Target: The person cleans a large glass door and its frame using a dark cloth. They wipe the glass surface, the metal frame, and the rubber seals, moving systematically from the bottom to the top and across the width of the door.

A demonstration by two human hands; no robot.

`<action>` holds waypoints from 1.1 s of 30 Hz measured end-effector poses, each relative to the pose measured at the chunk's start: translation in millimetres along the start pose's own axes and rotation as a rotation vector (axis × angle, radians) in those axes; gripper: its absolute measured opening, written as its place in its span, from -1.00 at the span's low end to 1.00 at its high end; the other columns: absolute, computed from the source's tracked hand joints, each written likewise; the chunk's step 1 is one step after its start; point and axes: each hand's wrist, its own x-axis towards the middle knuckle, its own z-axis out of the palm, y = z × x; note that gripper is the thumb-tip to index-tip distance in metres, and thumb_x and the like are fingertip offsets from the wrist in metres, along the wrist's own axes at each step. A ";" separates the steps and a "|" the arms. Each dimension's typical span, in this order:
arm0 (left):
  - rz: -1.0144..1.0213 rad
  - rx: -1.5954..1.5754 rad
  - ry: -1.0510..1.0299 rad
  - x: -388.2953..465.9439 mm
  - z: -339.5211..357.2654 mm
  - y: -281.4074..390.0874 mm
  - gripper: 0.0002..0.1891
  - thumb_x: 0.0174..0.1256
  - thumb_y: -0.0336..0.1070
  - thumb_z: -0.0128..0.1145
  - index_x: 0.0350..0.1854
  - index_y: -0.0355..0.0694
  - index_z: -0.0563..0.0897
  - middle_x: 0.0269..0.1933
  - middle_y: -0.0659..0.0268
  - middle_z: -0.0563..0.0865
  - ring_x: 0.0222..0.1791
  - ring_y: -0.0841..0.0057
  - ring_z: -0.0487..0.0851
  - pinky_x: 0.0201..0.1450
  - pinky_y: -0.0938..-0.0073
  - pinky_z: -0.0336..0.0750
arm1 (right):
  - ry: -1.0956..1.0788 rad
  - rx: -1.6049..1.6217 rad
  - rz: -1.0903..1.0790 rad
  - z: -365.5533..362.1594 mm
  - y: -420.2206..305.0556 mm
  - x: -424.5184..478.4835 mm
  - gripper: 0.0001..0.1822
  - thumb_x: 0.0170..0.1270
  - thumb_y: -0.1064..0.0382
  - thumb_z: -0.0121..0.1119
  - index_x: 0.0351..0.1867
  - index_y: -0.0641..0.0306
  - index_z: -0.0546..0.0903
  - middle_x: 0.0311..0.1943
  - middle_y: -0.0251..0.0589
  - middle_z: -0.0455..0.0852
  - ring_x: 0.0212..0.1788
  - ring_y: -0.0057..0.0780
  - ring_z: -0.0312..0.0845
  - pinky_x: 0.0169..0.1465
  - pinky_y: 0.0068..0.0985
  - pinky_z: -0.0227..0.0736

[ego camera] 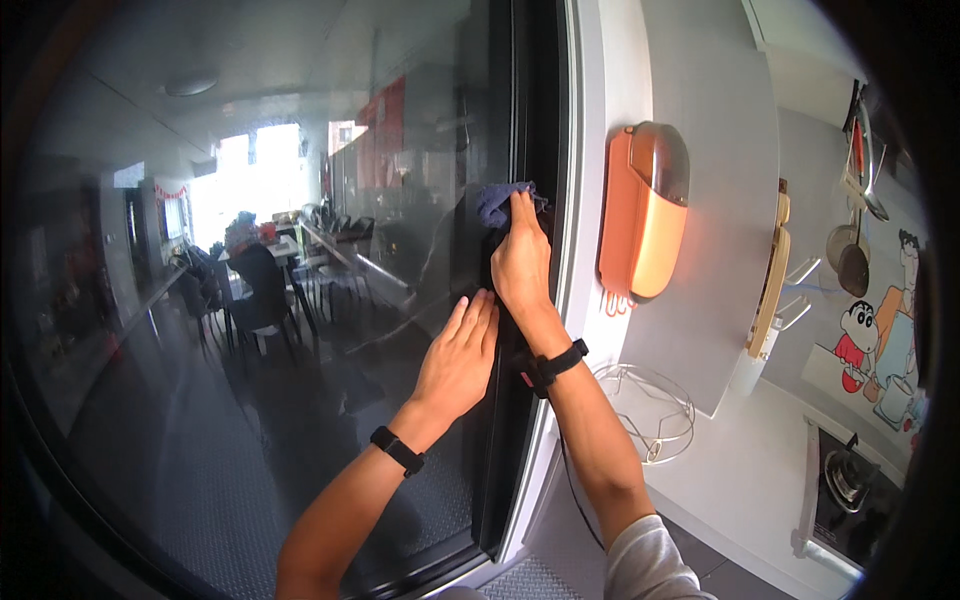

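My right hand (523, 259) presses a crumpled blue-purple cloth (501, 206) against the black frame (536, 112) at the right edge of a large dark glass door panel (405, 255). Its fingers point up over the cloth, which bunches around the fingertips. Lower and to the left, my left hand (457, 360) lies nearly flat near the frame's inner edge, fingers stretched upward and close together; nothing is in it. Both wrists wear black straps. A room with a table, chairs and bright windows shows in or through the glass.
An orange box with a smoky cover (652, 210) hangs on the wall beside the frame. Below it, a round wire rack (649, 412) stands on the white counter (727, 465). A gas hob (847, 480), cutting boards (769, 277) and hanging utensils (855, 255) are farther right.
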 end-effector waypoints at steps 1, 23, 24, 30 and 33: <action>0.016 0.033 -0.016 -0.2 1.6 -1.8 -0.39 0.27 -0.39 0.11 0.38 -0.60 0.49 0.48 -0.16 0.48 0.62 0.07 0.30 0.71 0.09 0.05 | 0.032 0.023 -0.013 6.4 2.0 13.6 -0.31 0.10 0.75 0.01 0.38 0.70 0.36 0.38 0.51 0.44 0.43 0.36 0.39 0.49 -0.08 0.38; -0.089 -0.167 0.042 -7.1 10.3 5.5 -0.35 0.14 -0.45 0.23 0.36 -0.58 0.50 0.49 -0.17 0.46 0.62 0.05 0.27 0.72 0.04 0.04 | -0.008 0.098 0.054 -2.9 8.2 53.2 -0.50 0.31 0.60 -0.01 0.30 0.50 0.55 0.14 0.36 0.70 0.22 0.32 0.60 0.36 -0.07 0.49; -0.085 -0.183 0.048 -5.8 6.7 6.0 -0.35 0.14 -0.46 0.23 0.35 -0.57 0.50 0.48 -0.16 0.47 0.62 0.05 0.27 0.72 0.05 0.04 | 0.002 0.098 0.051 -4.8 12.1 33.9 -0.49 0.31 0.61 -0.03 0.31 0.52 0.54 0.17 0.37 0.68 0.25 0.30 0.58 0.38 -0.08 0.47; -0.143 -0.219 0.100 -6.1 -17.3 -1.0 -0.33 0.14 -0.52 0.22 0.38 -0.56 0.45 0.49 -0.16 0.45 0.60 0.01 0.31 0.71 0.04 0.10 | 0.006 0.125 0.093 -8.4 -4.8 -42.1 -0.52 0.13 0.72 -0.02 0.14 0.58 0.49 0.22 0.43 0.57 0.28 0.38 0.49 0.32 -0.03 0.50; -0.165 -0.250 0.170 0.8 -26.5 -14.8 -0.30 0.18 -0.57 0.17 0.47 -0.45 0.39 0.54 -0.10 0.40 0.58 -0.02 0.32 0.68 0.03 0.14 | -0.002 0.130 0.077 -4.5 -11.5 -67.0 -0.61 0.12 0.71 0.05 0.03 0.59 0.50 0.13 0.49 0.57 0.23 0.46 0.47 0.25 0.02 0.52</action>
